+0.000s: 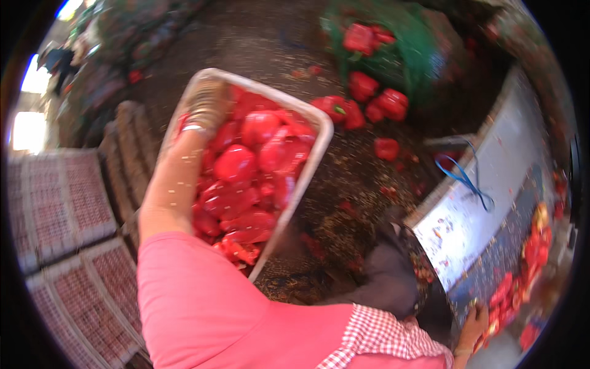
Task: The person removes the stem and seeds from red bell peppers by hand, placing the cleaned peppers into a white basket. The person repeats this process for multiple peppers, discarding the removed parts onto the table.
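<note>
My left arm reaches across a pale plastic crate (297,193) full of glossy red bell peppers (235,163), many of them cut or broken. The crate looks tilted. My left hand (214,97) is at its far left corner, blurred, with banding around the wrist; its fingers are hard to make out. At the lower right, my right hand (474,320) is beside a row of red pepper pieces (504,295) along a dark strip of the metal-topped work surface (502,152). Whether it holds a piece cannot be seen.
Whole red peppers (389,104) spill from a green mesh sack (415,55) onto the littered dirt floor (258,41). Slatted plastic crates (60,198) stand at left beside wooden poles (131,152). A blue strap (465,180) lies over the work surface.
</note>
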